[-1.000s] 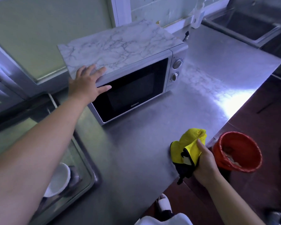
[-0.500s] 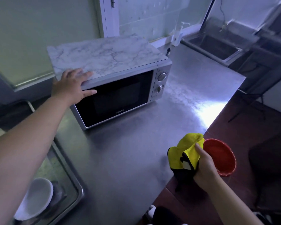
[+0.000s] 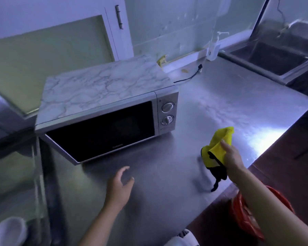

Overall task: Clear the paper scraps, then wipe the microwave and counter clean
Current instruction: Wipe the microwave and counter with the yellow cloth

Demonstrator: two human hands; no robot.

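A silver microwave (image 3: 107, 110) with a marble-patterned top and a dark door stands on the steel counter (image 3: 220, 107), angled toward me. My right hand (image 3: 232, 156) grips a yellow and black cloth (image 3: 216, 150) just above the counter, right of the microwave's dials. My left hand (image 3: 120, 183) hovers over the counter in front of the microwave door, fingers apart and holding nothing. No paper scraps show on the counter.
A red bin (image 3: 245, 215) sits on the floor below the counter's front edge, partly hidden by my right arm. A sink (image 3: 274, 59) lies at the back right, a soap pump bottle (image 3: 213, 48) by the wall. A white bowl (image 3: 7, 231) rests in the left basin.
My left hand has come off the microwave's top corner and dropped down over the counter in front of the door. My right hand has lifted the cloth forward toward the microwave.
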